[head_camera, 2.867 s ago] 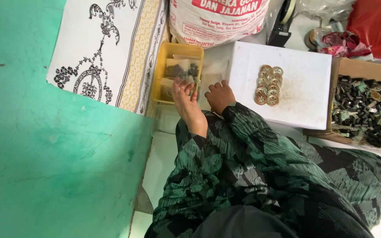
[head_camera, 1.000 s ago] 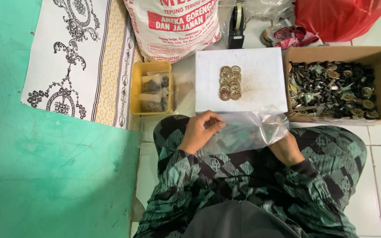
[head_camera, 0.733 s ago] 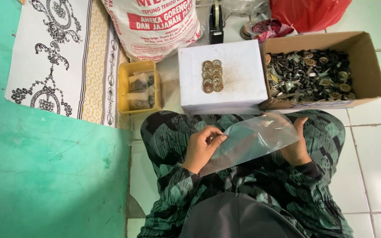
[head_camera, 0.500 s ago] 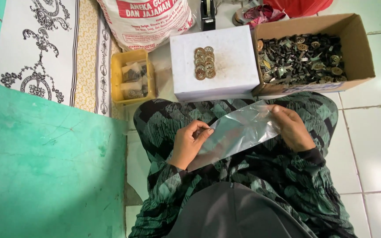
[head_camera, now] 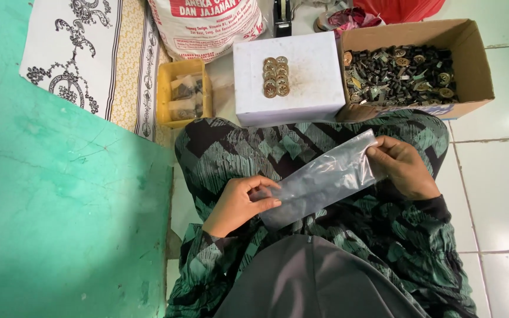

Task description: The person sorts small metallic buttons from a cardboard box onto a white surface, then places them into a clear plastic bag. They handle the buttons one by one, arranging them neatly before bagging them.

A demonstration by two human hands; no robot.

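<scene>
A white sack (head_camera: 207,23) with a red label lay at the top, beside a white box (head_camera: 301,88) and a brown cardboard box (head_camera: 472,65). I held a clear, glossy plastic bag (head_camera: 325,176) over my lap, its long axis rising toward the right. My left hand (head_camera: 240,203) pinched its lower end, my right hand (head_camera: 402,168) its upper end.

White tiled floor (head_camera: 502,176) carries: white rectangular box (head_camera: 301,94), brown cardboard box of small metal parts (head_camera: 472,65), yellow plastic tray (head_camera: 166,94), patterned cloth mat (head_camera: 89,53), printed white sack (head_camera: 207,29).
</scene>
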